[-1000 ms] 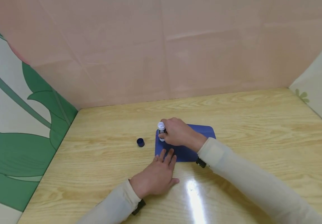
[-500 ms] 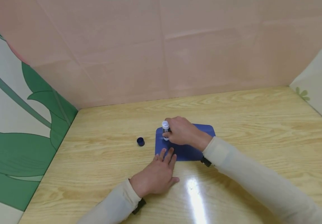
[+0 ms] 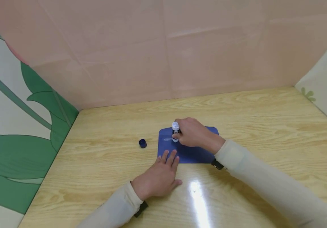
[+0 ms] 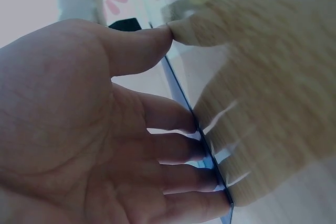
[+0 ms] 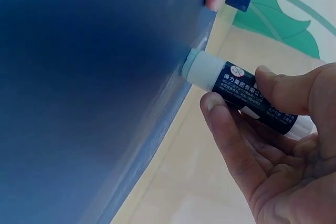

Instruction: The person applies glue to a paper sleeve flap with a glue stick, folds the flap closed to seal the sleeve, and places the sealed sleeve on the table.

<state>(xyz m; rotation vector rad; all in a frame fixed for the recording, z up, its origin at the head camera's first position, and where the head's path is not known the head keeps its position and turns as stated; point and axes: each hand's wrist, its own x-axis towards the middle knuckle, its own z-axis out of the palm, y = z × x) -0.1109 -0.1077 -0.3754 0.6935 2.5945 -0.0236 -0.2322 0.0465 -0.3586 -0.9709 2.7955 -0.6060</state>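
Observation:
My right hand (image 3: 194, 133) grips a glue stick (image 3: 175, 132) with a dark label and a white base. In the right wrist view the uncapped end of the glue stick (image 5: 241, 94) touches a dark blue sheet (image 5: 94, 87), where a whitish smear shows near the edge. The blue sheet (image 3: 192, 153) lies flat on the table, with a pale streak left of the glue stick. My left hand (image 3: 159, 177) rests with spread, straight fingers, their tips on the sheet's near left edge. In the left wrist view the fingertips (image 4: 197, 179) meet that edge.
A small dark blue cap (image 3: 142, 143) stands on the wooden table (image 3: 109, 164), left of the sheet. A pinkish wall covering (image 3: 123, 57) rises behind the table, and a green leaf-patterned panel (image 3: 15, 158) stands at the left.
My right hand has slid the glue stick rightward along the sheet's upper part, and a pale streak now shows behind it. The left hand and the cap have stayed in place.

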